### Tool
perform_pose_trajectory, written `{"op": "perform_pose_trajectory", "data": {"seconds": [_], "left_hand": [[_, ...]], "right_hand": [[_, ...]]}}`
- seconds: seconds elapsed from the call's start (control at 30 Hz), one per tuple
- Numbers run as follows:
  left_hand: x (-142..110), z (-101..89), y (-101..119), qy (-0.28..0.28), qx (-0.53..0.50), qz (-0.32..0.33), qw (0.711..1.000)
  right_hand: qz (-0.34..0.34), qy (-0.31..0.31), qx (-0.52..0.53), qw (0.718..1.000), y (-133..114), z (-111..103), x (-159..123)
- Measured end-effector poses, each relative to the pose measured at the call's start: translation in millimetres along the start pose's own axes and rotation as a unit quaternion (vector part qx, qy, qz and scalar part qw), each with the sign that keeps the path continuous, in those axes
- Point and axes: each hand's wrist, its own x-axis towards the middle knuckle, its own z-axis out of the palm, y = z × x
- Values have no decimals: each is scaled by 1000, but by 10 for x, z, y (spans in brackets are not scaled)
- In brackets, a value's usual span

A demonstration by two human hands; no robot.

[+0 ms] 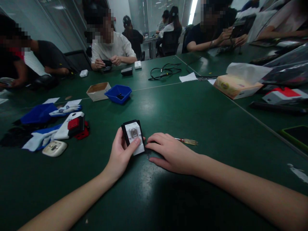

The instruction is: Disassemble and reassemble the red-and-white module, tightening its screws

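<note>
My left hand grips a small black-and-white socket module with a metal piece on its face, thumb pressed on its front. My right hand rests palm down on the green table just to the right of the module, fingers curled and fingertips close to its lower edge. Whether it pinches anything is hidden. A small screwdriver with a clear handle lies behind my right hand.
To the left lie a cream socket plate, a white-and-red device and blue-white gloves. A cardboard box and blue tray stand farther back. A tissue box is at right. Several people sit around the table.
</note>
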Motion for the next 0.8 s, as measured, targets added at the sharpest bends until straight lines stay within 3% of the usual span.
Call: {"op": "perform_pose_trajectory", "data": {"seconds": [0.2,0.6,0.8], "left_hand": [[-73,31,58,-59,-36,1,998],[-31,53,112,-61,-28,-62,996],[-17,74,117,-60,-16,-72,995]], "right_hand": [[-3,19,1,1000,2,39,-14],[-86,18,-4,996,73,5,-107],[-80,23,-40,996,-37,69,-101]]}}
